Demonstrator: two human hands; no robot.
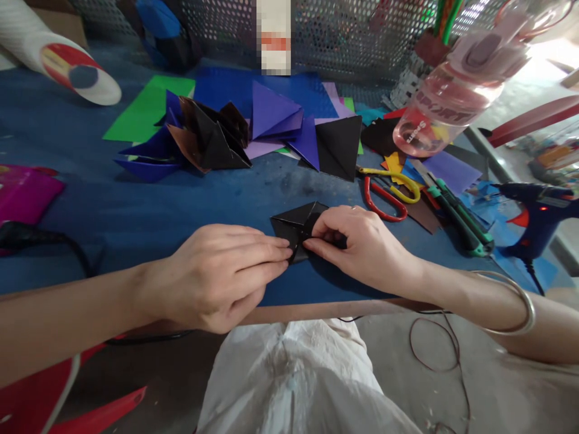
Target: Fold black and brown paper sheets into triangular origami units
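Note:
A small folded piece of black paper (289, 226) lies on the blue tabletop, its upper part showing a pointed shape with creases. My left hand (221, 271) reaches in from the left, fingers stretched out and lying flat, their tips on the paper's lower left part. From the right, my right hand (362, 244) pinches the paper's right side between thumb and fingers. Those fingers cover part of the folds. Farther back stand a black and blue folded paper piece (217, 141), a purple folded triangle (274, 114) and a black one (339, 144).
To the right lie red and yellow-handled scissors (389, 196), a green utility knife (456, 211) and a glue gun (538, 211) with its cord. A pink bottle (443, 99) stands behind them. At the left are a white tube (67, 60) and a magenta packet (27, 196).

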